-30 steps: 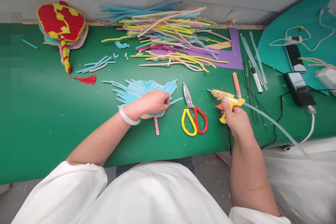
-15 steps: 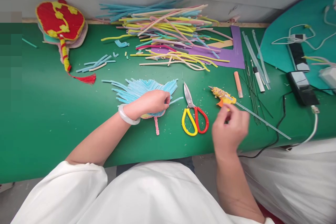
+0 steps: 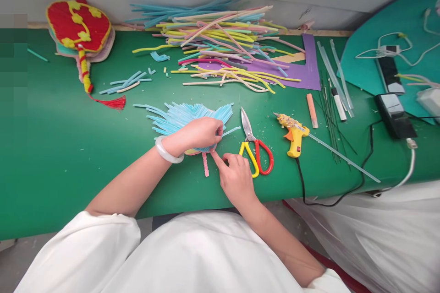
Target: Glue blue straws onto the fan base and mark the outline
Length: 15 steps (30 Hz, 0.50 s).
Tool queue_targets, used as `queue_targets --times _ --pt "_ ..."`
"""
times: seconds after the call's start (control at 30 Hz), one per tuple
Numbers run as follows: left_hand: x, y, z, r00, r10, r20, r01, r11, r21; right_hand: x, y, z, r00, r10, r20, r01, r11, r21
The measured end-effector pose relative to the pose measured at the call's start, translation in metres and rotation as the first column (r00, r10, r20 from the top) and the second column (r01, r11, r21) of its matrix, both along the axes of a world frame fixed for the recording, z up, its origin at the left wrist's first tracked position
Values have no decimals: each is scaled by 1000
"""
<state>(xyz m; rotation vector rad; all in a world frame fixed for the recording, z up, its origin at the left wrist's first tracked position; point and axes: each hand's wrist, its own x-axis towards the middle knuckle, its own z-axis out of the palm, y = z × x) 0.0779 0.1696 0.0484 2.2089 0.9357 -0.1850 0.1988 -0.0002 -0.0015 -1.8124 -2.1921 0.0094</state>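
A fan-shaped piece covered in light blue pipe cleaners lies on the green table, its short pink handle pointing toward me. My left hand rests over its right part, thumb and fingers pinched at a single blue pipe cleaner that sticks out to the right; the exact grip is partly hidden. With its index finger stretched out, my right hand touches the fan's lower right edge, the other fingers loosely bent. Scissors with yellow and red handles lie just beyond that hand, which partly covers the yellow loop.
A yellow glue gun lies right of the scissors, its cord trailing to the front edge. Behind is a heap of coloured pipe cleaners. A red fan lies back left; glue sticks and a black power adapter are right.
My right hand has let go of the glue gun, or left its side, and moved left to the fan's lower edge. My left hand stays in place.
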Motion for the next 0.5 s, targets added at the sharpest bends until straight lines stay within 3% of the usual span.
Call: queue_targets --times 0.5 --pt "0 1 -1 1000 -5 -8 5 1000 -2 0 1 -3 999 -27 -27 27 1000 -11"
